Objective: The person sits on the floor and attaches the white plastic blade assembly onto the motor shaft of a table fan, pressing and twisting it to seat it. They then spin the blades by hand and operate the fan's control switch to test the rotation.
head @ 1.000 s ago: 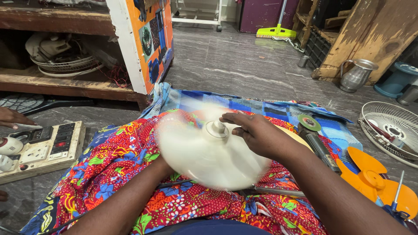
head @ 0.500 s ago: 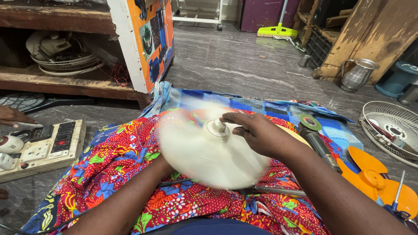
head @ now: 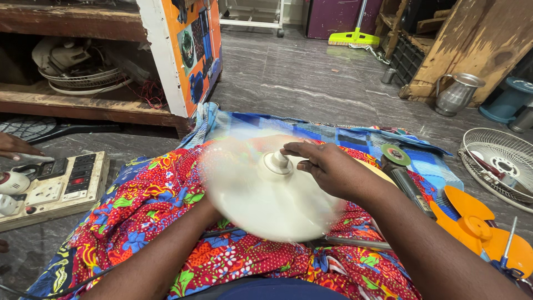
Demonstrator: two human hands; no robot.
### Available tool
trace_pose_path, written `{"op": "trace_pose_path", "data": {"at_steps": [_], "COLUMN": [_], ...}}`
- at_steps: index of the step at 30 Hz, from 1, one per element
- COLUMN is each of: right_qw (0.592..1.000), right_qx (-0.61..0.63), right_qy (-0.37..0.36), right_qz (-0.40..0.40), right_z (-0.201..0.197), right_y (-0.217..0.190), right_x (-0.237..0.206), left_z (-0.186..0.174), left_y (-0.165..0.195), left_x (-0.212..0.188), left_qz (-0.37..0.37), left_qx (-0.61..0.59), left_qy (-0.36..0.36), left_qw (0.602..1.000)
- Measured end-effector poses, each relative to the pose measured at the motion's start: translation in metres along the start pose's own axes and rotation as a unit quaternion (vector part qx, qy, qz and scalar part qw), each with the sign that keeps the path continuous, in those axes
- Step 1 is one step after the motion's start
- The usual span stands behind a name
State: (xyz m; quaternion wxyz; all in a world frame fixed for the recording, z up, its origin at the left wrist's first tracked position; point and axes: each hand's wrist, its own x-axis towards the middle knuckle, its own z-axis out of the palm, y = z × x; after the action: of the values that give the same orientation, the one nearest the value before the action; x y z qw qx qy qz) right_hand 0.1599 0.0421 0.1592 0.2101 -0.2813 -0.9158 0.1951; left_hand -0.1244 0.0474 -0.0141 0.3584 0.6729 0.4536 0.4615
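Fan blade, cream, blurred mid-spin on lap cloth: testing free rotation. Right hand open, fingertips by hub; left hand hidden beneath, grip unclear. Next probably calls for steadying.

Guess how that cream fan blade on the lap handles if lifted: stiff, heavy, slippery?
The fan blade looks like thin moulded plastic, so probably light and fairly stiff. It is motion-blurred around its hub, so it likely turns freely and could twist in a grip. The right hand rests beside the hub; the smooth glossy surface may slip, and the thin edges may crack.
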Motion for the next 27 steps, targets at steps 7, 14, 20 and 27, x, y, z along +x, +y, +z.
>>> {"op": "trace_pose_path", "data": {"at_steps": [7,14,20,27], "right_qw": [1.0,1.0,1.0,1.0], "right_qx": [-0.003,-0.007,0.004,-0.008], "right_qy": [0.002,-0.003,0.001,0.001], "right_qz": [-0.012,0.005,-0.01,0.01], "right_z": [-0.0012,-0.0012,-0.0017,-0.0036], "right_y": [-0.0005,-0.0017,-0.0031,-0.0044], "right_x": [0.0008,0.0011,0.0002,-0.0002], "left_z": [0.0009,0.0018,0.0025,0.0023], "left_y": [0.0,-0.001,-0.0018,-0.0024], "left_x": [0.002,0.0009,0.0,-0.0019], "left_qz": [0.003,0.002,0.002,0.0], "left_qx": [-0.002,-0.004,-0.007,-0.008], "left_qy": [-0.002,-0.004,-0.005,-0.005], "left_qw": [1.0,1.0,1.0,1.0]}}
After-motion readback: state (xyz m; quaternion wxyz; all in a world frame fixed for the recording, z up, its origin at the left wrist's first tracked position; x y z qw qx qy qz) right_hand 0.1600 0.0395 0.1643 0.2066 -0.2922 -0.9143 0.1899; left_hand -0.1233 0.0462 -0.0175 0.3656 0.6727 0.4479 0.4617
